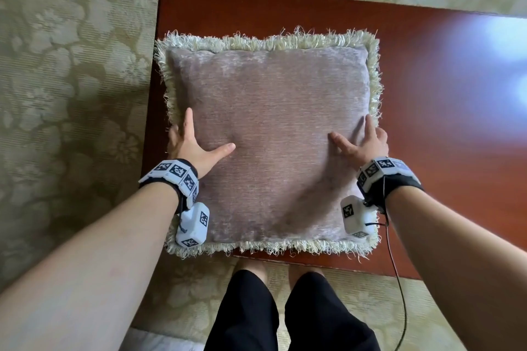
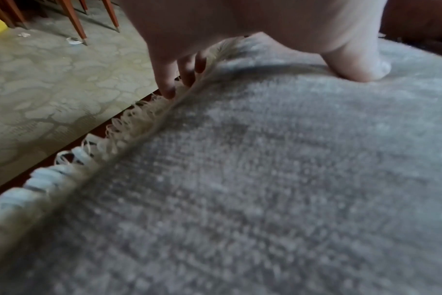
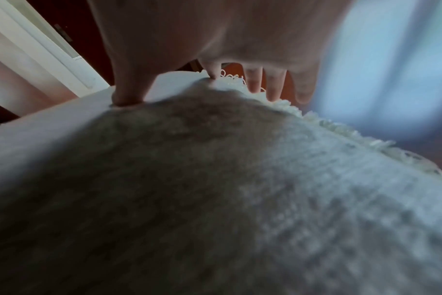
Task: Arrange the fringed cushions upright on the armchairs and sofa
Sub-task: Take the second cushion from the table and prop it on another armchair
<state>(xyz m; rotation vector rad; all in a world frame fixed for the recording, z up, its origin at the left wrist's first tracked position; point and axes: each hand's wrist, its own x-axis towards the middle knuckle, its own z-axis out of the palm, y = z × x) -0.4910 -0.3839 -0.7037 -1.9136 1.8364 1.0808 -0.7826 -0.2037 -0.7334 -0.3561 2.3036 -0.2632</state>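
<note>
One cushion point(image 1: 266, 134) lies flat on the table point(image 1: 427, 88). The left hand point(image 1: 191, 143) and right hand point(image 1: 363, 142) grip its side edges, thumbs on top, fingers point(image 2: 168, 87) curled into fringe, seen only from the wrists.

Pinkish fringed cushion point(image 1: 268, 139) lying flat on a glossy reddish-brown tabletop point(image 1: 445, 128), near its left end. Left hand point(image 1: 191, 145) at the cushion's left edge, thumb pressed onto the fabric, fingers over the fringe. Right hand point(image 1: 363, 144) likewise at the right edge. Marker-covered wristbands on both forearms. Patterned beige carpet point(image 1: 71, 80) around.
</note>
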